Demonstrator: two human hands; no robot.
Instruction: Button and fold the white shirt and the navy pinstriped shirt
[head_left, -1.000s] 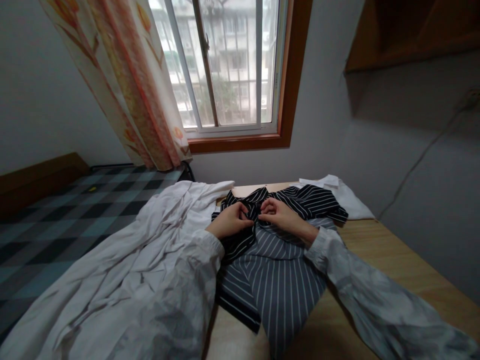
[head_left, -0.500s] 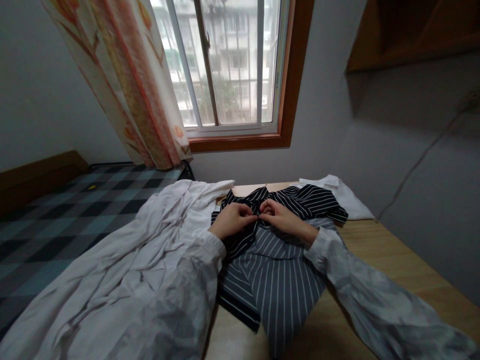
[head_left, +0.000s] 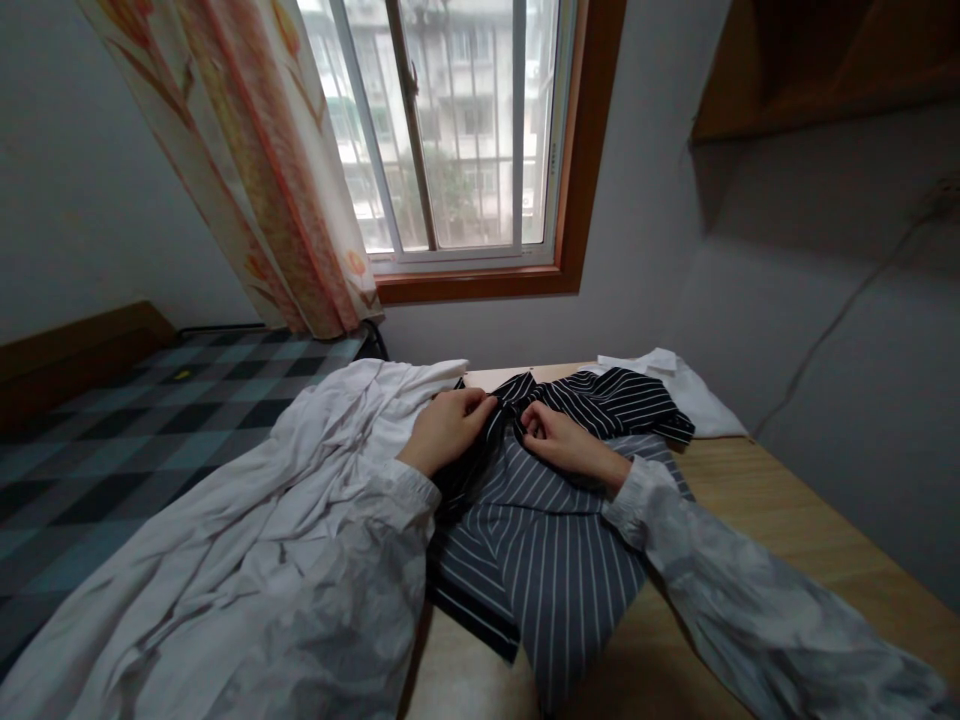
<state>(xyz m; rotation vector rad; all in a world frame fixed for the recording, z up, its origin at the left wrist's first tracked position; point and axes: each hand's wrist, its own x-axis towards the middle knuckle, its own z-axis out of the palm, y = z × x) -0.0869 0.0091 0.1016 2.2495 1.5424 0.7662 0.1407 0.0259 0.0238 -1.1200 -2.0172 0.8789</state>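
A dark shirt with white stripes (head_left: 562, 560) lies spread on the wooden table, its black outer side folded over near the collar and its greyer side facing up lower down. My left hand (head_left: 451, 425) pinches the black fabric at the left of the collar opening. Close by on the right, my right hand (head_left: 562, 440) has its fingers curled in at the other edge of the opening, on the striped cloth. What lies between the fingertips is too small to make out. Both wrists show pale, patterned sleeves.
Rumpled white cloth (head_left: 300, 480) covers the table's left side. A folded white garment (head_left: 709, 400) lies at the back right on the wooden table (head_left: 795, 530). Left stands a bed with a checked cover (head_left: 97, 440). Ahead are a curtain (head_left: 262, 180) and a window (head_left: 472, 130); a shelf (head_left: 825, 70) hangs upper right.
My hands, whose fingertips met at the collar, have parted. The left has moved left and slightly up with the black fabric; the right has shifted only a little, its fingers curling more.
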